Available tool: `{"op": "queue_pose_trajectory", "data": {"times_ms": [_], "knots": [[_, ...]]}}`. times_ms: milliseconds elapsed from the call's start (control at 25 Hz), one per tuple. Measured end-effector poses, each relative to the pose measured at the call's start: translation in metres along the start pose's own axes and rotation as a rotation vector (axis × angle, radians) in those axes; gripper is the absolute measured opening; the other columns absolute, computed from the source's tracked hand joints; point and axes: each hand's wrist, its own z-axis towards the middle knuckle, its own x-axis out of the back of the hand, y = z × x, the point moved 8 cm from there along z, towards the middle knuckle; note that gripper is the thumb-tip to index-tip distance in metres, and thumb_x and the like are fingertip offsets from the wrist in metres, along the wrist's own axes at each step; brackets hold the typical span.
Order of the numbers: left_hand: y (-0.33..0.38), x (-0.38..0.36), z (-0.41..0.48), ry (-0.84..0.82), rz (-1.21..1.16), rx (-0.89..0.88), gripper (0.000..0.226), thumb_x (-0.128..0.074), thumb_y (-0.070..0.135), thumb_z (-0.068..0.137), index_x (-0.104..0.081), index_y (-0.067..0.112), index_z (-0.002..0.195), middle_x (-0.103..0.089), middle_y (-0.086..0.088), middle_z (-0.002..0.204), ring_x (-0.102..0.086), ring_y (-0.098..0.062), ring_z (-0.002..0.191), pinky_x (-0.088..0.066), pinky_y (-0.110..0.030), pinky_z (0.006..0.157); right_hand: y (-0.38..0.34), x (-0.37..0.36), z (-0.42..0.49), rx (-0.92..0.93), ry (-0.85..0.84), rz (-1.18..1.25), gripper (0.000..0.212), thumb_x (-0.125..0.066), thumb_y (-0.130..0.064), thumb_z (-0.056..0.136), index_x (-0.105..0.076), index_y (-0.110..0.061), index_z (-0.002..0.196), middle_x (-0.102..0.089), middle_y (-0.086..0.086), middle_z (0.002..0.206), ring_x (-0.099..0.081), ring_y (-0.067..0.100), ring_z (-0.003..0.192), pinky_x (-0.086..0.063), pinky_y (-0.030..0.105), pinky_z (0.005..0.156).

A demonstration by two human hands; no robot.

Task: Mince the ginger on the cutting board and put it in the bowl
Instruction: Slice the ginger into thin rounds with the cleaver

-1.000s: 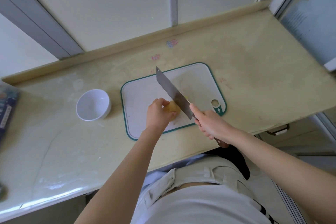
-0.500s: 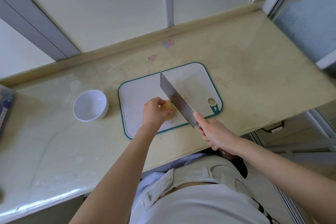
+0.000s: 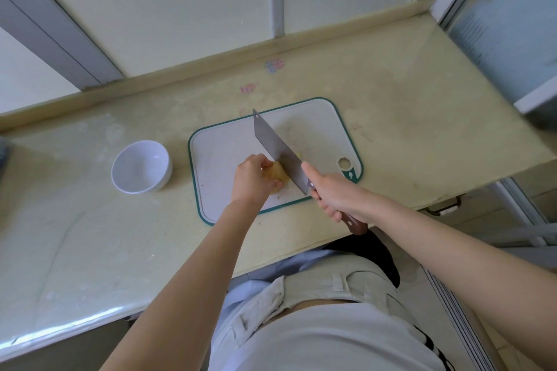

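Observation:
A yellowish piece of ginger (image 3: 276, 175) lies on the white, green-rimmed cutting board (image 3: 217, 156). My left hand (image 3: 250, 180) holds the ginger from its left side, fingers curled over it. My right hand (image 3: 333, 194) grips the brown handle of a cleaver (image 3: 278, 151). The blade stands on the board right against the ginger's right side. A small pale bit (image 3: 299, 155) shows just beyond the blade. The white bowl (image 3: 141, 167) sits empty, left of the board.
The beige counter (image 3: 407, 117) ends at a raised back ledge below a window. Its front edge runs close under my arms. A dark object (image 3: 4, 150) peeks in at the far left edge. A metal handle (image 3: 446, 208) hangs below the counter at right.
The cleaver has shifted slightly along the ginger between frames, blade staying down by my left fingers. My left hand stays on the ginger. The camera view drifted a little.

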Motion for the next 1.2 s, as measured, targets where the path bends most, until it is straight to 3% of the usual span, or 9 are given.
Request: {"op": "queue_pose_trajectory", "data": {"times_ms": [400,680,880,1040,1200], "knots": [[-0.005,0.0,0.004,-0.019,-0.033,0.024,0.039,-0.081,0.018,0.069,-0.065,0.013,0.104,-0.061,-0.002,0.104,-0.056,-0.022,0.095,-0.05,-0.035,0.086,0.0,-0.009,0.009,-0.001,0.041,-0.001,0.059,-0.026,-0.069,0.095,-0.037,-0.016,0.07,-0.032,0.0,0.054,-0.027,0.013,0.04,-0.023,0.017,0.036],[-0.008,0.003,0.008,-0.042,-0.09,0.051,0.037,-0.081,0.017,0.07,-0.065,0.013,0.103,-0.058,0.003,0.096,-0.056,-0.019,0.093,-0.051,-0.032,0.083,0.04,0.0,-0.019,-0.053,0.009,0.011,0.055,-0.028,-0.068,0.095,-0.029,-0.02,0.067,-0.024,-0.004,0.05,-0.02,0.011,0.036,-0.019,0.019,0.038],[-0.005,0.001,0.008,-0.05,-0.043,0.049,0.039,-0.08,0.017,0.071,-0.063,0.013,0.107,-0.058,0.001,0.101,-0.055,-0.02,0.096,-0.05,-0.032,0.085,0.04,0.0,-0.013,-0.066,0.023,-0.013,0.056,-0.029,-0.067,0.095,-0.03,-0.019,0.066,-0.026,-0.004,0.049,-0.022,0.011,0.036,-0.02,0.018,0.037],[-0.003,-0.001,0.007,-0.048,-0.015,0.038,0.041,-0.08,0.016,0.071,-0.062,0.013,0.108,-0.058,-0.003,0.107,-0.055,-0.021,0.096,-0.049,-0.031,0.084,0.031,-0.007,0.011,-0.021,0.052,-0.055,0.061,-0.025,-0.067,0.096,-0.037,-0.016,0.066,-0.035,0.0,0.053,-0.032,0.015,0.041,-0.027,0.022,0.039],[-0.006,0.001,0.005,-0.031,-0.041,0.05,0.042,-0.081,0.016,0.068,-0.063,0.014,0.105,-0.06,-0.003,0.106,-0.055,-0.021,0.094,-0.05,-0.031,0.082,0.018,-0.019,0.037,0.111,0.097,-0.096,0.062,-0.023,-0.064,0.097,-0.032,-0.016,0.059,-0.033,0.001,0.052,-0.032,0.017,0.043,-0.03,0.023,0.041]]}}
